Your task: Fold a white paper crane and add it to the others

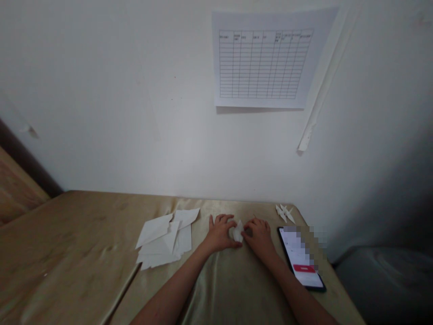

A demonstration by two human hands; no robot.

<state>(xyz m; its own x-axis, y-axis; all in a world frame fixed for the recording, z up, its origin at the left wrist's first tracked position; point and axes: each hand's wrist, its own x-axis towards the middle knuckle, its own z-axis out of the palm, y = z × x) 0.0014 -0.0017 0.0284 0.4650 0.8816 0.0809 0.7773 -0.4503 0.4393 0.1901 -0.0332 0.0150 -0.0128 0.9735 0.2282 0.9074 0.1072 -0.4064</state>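
Observation:
Both of my hands rest on the tan tablecloth (pixel 84 253) near the table's far edge. My left hand (pixel 220 234) and my right hand (pixel 260 235) pinch a small folded piece of white paper (pixel 237 231) between them, fingers curled onto it from either side. The paper is partly covered by my fingers, so its exact fold cannot be made out.
A loose pile of white paper sheets (pixel 167 239) lies left of my hands. A phone (pixel 301 264) with a lit screen lies to the right. Small folded paper figures (pixel 285 213) sit at the far right corner. A printed table sheet (pixel 265 63) hangs on the wall.

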